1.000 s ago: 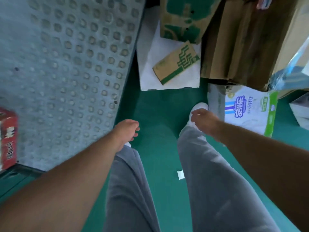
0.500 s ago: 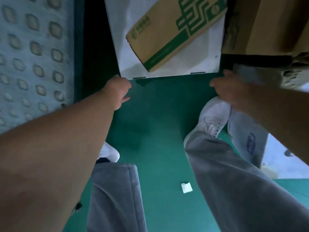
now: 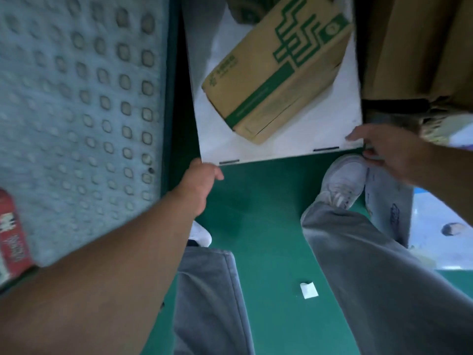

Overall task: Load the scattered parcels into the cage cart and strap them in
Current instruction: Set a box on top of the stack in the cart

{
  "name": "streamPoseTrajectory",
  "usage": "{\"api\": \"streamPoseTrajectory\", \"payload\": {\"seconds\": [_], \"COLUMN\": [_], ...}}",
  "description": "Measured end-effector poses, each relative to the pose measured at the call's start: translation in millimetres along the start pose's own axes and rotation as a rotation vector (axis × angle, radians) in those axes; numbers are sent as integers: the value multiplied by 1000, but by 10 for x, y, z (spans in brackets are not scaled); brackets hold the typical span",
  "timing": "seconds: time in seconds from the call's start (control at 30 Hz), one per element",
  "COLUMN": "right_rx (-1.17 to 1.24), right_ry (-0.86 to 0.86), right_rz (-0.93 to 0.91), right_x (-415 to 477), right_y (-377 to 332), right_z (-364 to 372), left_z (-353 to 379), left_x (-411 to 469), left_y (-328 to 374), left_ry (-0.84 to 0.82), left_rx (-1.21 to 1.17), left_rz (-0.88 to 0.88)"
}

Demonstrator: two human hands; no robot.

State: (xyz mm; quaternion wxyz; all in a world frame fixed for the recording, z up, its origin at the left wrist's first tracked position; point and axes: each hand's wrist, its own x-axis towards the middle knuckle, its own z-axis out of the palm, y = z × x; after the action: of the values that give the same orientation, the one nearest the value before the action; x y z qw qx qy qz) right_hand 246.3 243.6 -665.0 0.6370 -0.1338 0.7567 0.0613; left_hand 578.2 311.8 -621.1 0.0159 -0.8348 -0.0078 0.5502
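At the white flat parcel's (image 3: 220,134) near corners: left hand (image 3: 201,183) curled, grip unclear; right hand (image 3: 389,152) loosely open, touching.

Left hand (image 3: 202,180) fingertips hidden at white box (image 3: 217,139) corner; red box (image 3: 11,234) cut by left edge.

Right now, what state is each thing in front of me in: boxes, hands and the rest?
white box: lying flat, brown carton on top.
brown carton: closed, askew on the white box.
left hand: at the white box's near left corner, grip unclear.
right hand: fingers spread, at its near right corner.
red box: against the perforated panel.
paper scrap: loose on the green floor.
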Motion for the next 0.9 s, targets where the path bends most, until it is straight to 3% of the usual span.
{"api": "streamPoseTrajectory", "payload": {"seconds": [0.13, 0.37, 0.53, 0.63, 0.8, 0.9], "right_rx": [-102, 152, 122, 66, 48, 100], "right_ry": [-86, -205, -190, -161, -14, 114], "right_rz": [-89, -205, -398, -507, -684, -689], "right_x": [-1039, -3597, -5161, -5859, -6669, -6919], "right_y": [77, 13, -227, -479, -966, -1177], "right_z": [-276, -886, -1149, -985, -224, 370], "left_z": [-289, -985, -1660, -2161, -3194, -3770], "left_x": [-894, -3051, -4215, -4637, -4915, -4860], "left_y": [-133, -8, -106, -175, -398, -572], "left_ry": [122, 246, 164, 121, -95, -167], "left_rx": [-214, -325, -344, -415, -690, -901], "left_rz": [40, 167, 247, 200, 125, 36]}}
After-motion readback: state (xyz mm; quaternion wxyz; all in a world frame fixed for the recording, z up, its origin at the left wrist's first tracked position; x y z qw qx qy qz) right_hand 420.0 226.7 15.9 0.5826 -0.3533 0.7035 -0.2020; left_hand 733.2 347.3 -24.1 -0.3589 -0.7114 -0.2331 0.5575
